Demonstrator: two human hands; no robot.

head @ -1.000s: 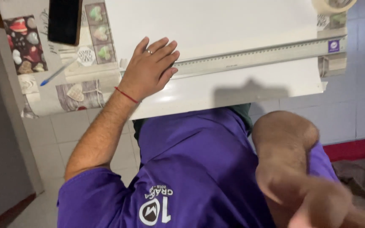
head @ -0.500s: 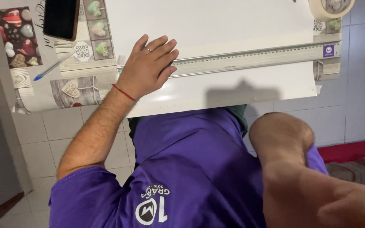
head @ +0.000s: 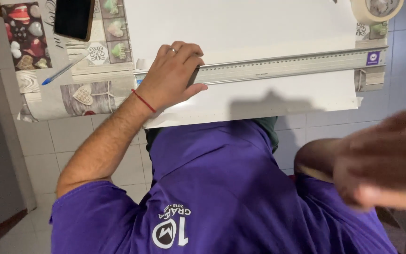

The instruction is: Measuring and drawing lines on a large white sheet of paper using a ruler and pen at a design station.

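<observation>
On the metal ruler (head: 278, 68), the left hand (head: 170, 77) presses flat, fingers (head: 189, 51) spread.

Ruler (head: 283, 68) lies across paper (head: 259, 28); phone (head: 74, 19) left.

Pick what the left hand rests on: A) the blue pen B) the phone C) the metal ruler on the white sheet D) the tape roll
C: the left hand presses on the ruler lying across the sheet; phone, pen and tape roll lie apart from it.
</observation>
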